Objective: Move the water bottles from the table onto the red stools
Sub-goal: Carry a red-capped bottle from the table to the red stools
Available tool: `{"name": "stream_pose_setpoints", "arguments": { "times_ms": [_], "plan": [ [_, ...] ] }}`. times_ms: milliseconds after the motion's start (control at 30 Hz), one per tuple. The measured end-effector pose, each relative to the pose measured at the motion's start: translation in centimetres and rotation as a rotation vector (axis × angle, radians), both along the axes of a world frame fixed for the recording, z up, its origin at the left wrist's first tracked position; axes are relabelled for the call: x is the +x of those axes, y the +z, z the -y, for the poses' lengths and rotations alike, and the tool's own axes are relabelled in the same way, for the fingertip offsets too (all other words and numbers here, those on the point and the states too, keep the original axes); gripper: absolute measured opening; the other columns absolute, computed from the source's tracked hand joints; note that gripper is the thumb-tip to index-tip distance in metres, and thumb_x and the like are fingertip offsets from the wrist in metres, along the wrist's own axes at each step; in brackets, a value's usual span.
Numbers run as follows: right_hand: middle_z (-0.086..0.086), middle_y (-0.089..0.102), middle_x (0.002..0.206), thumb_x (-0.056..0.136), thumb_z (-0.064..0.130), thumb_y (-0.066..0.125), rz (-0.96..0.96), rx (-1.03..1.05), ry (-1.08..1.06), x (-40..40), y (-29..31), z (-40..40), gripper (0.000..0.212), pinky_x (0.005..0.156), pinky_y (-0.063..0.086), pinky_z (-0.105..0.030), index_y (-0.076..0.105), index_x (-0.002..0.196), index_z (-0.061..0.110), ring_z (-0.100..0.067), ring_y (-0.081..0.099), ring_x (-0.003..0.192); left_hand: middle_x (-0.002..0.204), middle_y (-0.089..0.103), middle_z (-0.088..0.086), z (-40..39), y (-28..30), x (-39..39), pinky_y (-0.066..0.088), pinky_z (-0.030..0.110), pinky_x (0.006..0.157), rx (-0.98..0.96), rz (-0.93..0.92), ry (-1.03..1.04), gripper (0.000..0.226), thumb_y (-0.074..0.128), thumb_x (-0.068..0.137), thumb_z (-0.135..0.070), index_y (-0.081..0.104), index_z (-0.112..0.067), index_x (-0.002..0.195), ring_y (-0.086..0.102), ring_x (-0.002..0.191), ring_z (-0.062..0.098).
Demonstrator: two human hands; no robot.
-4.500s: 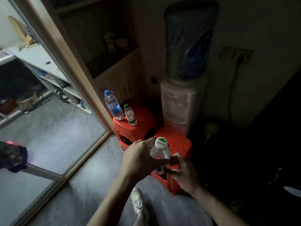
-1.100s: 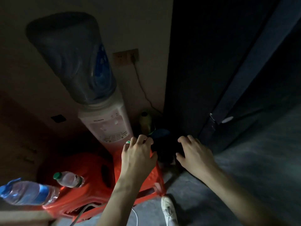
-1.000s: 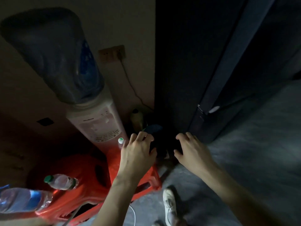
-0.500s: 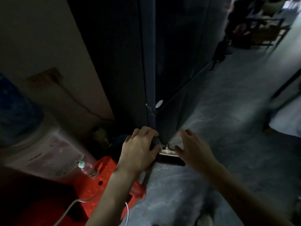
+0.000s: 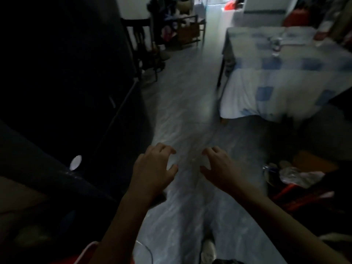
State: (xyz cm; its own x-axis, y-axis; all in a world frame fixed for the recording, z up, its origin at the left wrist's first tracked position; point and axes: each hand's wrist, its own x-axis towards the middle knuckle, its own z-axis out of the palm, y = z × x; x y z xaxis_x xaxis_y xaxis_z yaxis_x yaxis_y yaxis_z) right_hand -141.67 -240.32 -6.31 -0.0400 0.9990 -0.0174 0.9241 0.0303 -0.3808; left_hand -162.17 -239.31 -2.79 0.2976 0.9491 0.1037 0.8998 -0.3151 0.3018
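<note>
**With the last bottle set down, the view swings back to the worktop**

Now that the head has turned away from the corner with the water dispenser, the red stools are almost out of sight; only a sliver of red (image 5: 85, 254) shows at the bottom edge, near the left forearm. A moment ago the left hand (image 5: 152, 168) hung over a small bottle standing on the nearer stool. Both hands are now empty, the right hand (image 5: 219, 168) level with the left, fingers (image 5: 165, 147) spread and loosely curled, pinching nothing.

Far from the hands, the worktop (image 5: 285, 82), draped in a blue-checked cloth, has come into view. At least 1 clear bottle (image 5: 275, 45) stands on it, blurred. My reading: 1 delivery is finished, and the next calls for crossing the grey floor (image 5: 181, 115) to the worktop.
</note>
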Motion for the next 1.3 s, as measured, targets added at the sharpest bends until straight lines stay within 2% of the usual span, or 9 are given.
{"name": "stream_pose_setpoints", "arguments": {
  "times_ms": [233,400,500,667,833,900,967,1067,1300],
  "plan": [
    [-0.004,0.056,0.123,0.085,0.04,0.065,0.023,0.036,-0.2,13.4,0.9,-2.6,0.044,0.085,0.051,-0.037,0.054,0.123,0.021,-0.025,0.058,0.111,0.13,0.055,-0.012,-6.3,0.6,13.8,0.044,0.034,0.09,0.066,-0.011,-0.144,0.038,0.06,0.087,-0.047,0.057,-0.033,0.123,0.053,0.115,0.012],
    [-0.005,0.055,0.122,0.086,0.04,0.065,0.037,0.083,-0.299,21.0,2.7,-4.1,0.042,0.082,0.051,-0.036,0.054,0.122,0.021,-0.024,0.058,0.109,0.126,0.057,-0.01,-9.5,1.1,21.4,0.049,0.034,0.083,0.097,-0.018,-0.212,0.035,0.061,0.087,-0.046,0.06,-0.032,0.119,0.056,0.111,0.014],
    [-0.004,0.055,0.123,0.086,0.041,0.067,0.026,0.106,-0.367,24.4,3.4,-4.8,0.043,0.083,0.054,-0.039,0.052,0.122,0.021,-0.022,0.058,0.107,0.123,0.059,-0.01,-11.2,1.2,25.0,0.051,0.034,0.08,0.106,-0.02,-0.245,0.033,0.062,0.086,-0.046,0.061,-0.032,0.116,0.058,0.106,0.013],
    [-0.005,0.053,0.126,0.088,0.039,0.065,-0.017,0.067,-0.451,28.7,2.7,-5.8,0.046,0.083,0.047,-0.034,0.051,0.127,0.02,-0.024,0.055,0.112,0.121,0.061,-0.009,-14.0,0.2,30.3,0.049,0.031,0.078,0.107,-0.054,-0.335,0.031,0.062,0.086,-0.045,0.062,-0.031,0.113,0.059,0.104,0.015],
    [-0.005,0.052,0.125,0.088,0.039,0.063,-0.041,0.025,-0.516,32.7,1.5,-7.9,0.044,0.082,0.047,-0.034,0.05,0.126,0.021,-0.023,0.054,0.112,0.118,0.062,-0.008,-17.9,-1.1,35.7,0.05,0.034,0.075,0.077,-0.049,-0.425,0.03,0.064,0.084,-0.044,0.064,-0.03,0.11,0.062,0.1,0.018],
    [-0.004,0.052,0.124,0.089,0.038,0.062,-0.038,0.009,-0.541,34.6,1.2,-9.6,0.042,0.077,0.042,-0.03,0.05,0.126,0.021,-0.021,0.054,0.109,0.118,0.061,-0.009,-20.1,-1.5,37.8,0.049,0.034,0.075,0.084,-0.057,-0.44,0.031,0.063,0.084,-0.045,0.063,-0.03,0.111,0.062,0.1,0.018],
    [-0.004,0.053,0.122,0.089,0.038,0.061,-0.04,0.004,-0.551,36.4,0.9,-11.8,0.041,0.076,0.043,-0.031,0.05,0.125,0.021,-0.021,0.054,0.107,0.118,0.061,-0.009,-22.7,-1.8,39.8,0.049,0.035,0.075,0.083,-0.047,-0.456,0.032,0.063,0.084,-0.045,0.063,-0.03,0.112,0.061,0.1,0.018],
    [-0.004,0.052,0.124,0.089,0.039,0.061,-0.04,-0.018,-0.559,38.8,1.0,-16.2,0.043,0.082,0.051,-0.036,0.048,0.126,0.022,-0.021,0.054,0.109,0.121,0.061,-0.008,-27.0,-2.0,42.7,0.047,0.034,0.077,0.07,-0.039,-0.471,0.034,0.063,0.084,-0.045,0.063,-0.03,0.115,0.061,0.103,0.017],
    [-0.006,0.053,0.121,0.088,0.037,0.061,-0.016,-0.011,-0.587,44.7,2.2,-26.3,0.041,0.087,0.051,-0.041,0.051,0.123,0.018,-0.025,0.054,0.111,0.112,0.062,-0.007,-36.6,-1.5,49.4,0.047,0.033,0.073,0.09,-0.02,-0.504,0.028,0.058,0.085,-0.047,0.063,-0.029,0.106,0.061,0.098,0.019]
  ]
}}
